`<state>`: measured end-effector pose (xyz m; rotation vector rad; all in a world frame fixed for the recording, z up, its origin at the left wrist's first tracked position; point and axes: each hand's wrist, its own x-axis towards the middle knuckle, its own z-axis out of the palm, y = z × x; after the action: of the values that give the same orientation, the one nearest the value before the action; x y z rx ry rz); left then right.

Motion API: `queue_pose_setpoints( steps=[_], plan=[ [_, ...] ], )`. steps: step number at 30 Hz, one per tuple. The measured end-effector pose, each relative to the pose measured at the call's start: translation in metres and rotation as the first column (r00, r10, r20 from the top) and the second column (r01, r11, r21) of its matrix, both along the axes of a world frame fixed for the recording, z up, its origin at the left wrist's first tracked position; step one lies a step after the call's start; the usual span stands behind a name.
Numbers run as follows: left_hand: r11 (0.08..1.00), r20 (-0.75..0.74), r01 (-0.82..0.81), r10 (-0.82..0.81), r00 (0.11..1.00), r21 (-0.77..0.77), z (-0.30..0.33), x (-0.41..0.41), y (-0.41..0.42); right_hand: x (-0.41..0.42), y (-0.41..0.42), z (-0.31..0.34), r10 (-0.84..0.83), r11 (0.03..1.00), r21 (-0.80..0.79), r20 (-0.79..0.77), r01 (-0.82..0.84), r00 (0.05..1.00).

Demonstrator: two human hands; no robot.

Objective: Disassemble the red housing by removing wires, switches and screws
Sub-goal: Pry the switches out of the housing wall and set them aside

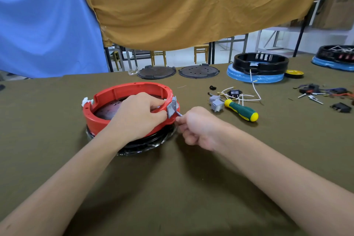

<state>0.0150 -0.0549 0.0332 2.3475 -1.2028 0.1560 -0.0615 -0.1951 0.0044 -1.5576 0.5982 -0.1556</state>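
Olive-green cloth covers the tabletop, with a blue curtain and a mustard-yellow cloth hanging behind it. Near the middle sits the round red plastic housing, open side up, on a black base wrapped in clear film. The left hand reaches over the housing's near-right rim, its fingers curled round the wall beside a grey rocker switch that sticks out of the rim at a tilt. The right hand is just beside the housing on the right, with its fingertips pinched on a small grey tab at the switch's lower edge.

To the right lie two loose grey switches, a tangle of white wires and a green-and-yellow-handled screwdriver. Farther back are two dark round perforated plates, and a black ring housing on a blue film-wrapped base. More small black parts and connectors are scattered at the far right.
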Motion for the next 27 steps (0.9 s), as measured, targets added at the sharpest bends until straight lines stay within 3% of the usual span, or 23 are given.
queue_pose_setpoints(
  steps=[2,3,8,10,13,17,20,24,27],
  plan=[
    [0.999,-0.100,0.048,-0.050,0.994,-0.020,0.001,-0.008,0.005,0.001,-0.026,0.009,-0.153,0.907,-0.390,0.039,0.156,0.987],
    [0.998,-0.109,0.063,-0.066,0.992,-0.027,-0.001,-0.012,0.005,-0.001,-0.040,0.011,-0.197,0.859,-0.465,0.082,0.212,0.977],
    [0.999,-0.020,-0.036,0.035,0.999,-0.033,-0.003,-0.005,0.002,-0.004,-0.044,-0.007,-0.029,0.914,-0.404,0.034,0.040,0.999],
    [0.998,-0.018,-0.045,0.044,0.999,-0.053,-0.003,-0.005,0.002,-0.002,-0.035,-0.010,0.032,0.918,-0.396,0.090,0.006,0.995],
    [0.996,0.008,-0.056,0.057,0.998,-0.068,-0.005,-0.008,0.004,0.000,-0.028,-0.010,0.097,0.909,-0.411,0.043,-0.071,0.994],
    [0.991,0.142,-0.134,0.137,0.980,-0.032,-0.008,-0.006,0.001,-0.001,-0.026,-0.013,0.061,0.904,-0.427,0.078,-0.022,0.995],
    [0.983,0.213,-0.185,0.184,0.960,-0.016,-0.011,-0.003,0.000,-0.006,-0.025,-0.012,0.006,0.842,-0.538,0.086,0.041,0.996],
    [0.979,0.281,-0.202,0.188,0.941,0.022,-0.013,-0.002,0.001,-0.008,-0.011,-0.018,0.055,0.693,-0.721,0.039,-0.010,0.998],
    [0.981,0.279,-0.193,0.180,0.943,0.019,-0.012,0.000,0.002,-0.006,-0.002,-0.018,0.054,0.634,-0.773,0.055,0.008,0.997]
  ],
)
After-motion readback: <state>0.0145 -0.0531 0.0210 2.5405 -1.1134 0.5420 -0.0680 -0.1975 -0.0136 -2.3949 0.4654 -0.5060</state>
